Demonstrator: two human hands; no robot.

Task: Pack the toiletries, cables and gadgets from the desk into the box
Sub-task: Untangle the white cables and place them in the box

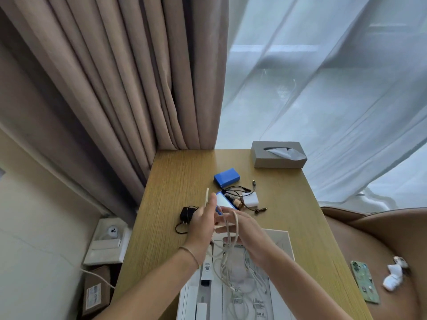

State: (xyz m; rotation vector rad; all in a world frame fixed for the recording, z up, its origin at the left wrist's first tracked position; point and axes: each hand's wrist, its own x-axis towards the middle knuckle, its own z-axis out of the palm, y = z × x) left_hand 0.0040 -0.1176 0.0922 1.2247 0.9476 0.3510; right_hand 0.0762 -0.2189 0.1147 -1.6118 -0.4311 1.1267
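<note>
Winding, by the look of it: white cable (227,229) looped over the fingers (228,219) of the right hand (240,229), which are spread wide as a former, its slack hanging down into the box (280,241) directly below; left hand (203,218) pinches the cable's free end, which stands up stiff above its fingertips, probably to feed further turns so the cable packs as a coil. Beyond the fingertips, still on the desk (175,181): black charger (187,214) with cord just left of the left hand; blue box (227,177); black leads (240,190); white block (250,199); a bright screen-like gadget (224,199), partly behind the fingers and not identifiable. Tissue box (278,154) at the far edge. Box contents under the wrists: more white cables and cartons, tangled; count uncertain; near end cut off by the frame. Phone (365,281) on the seat, right.
</note>
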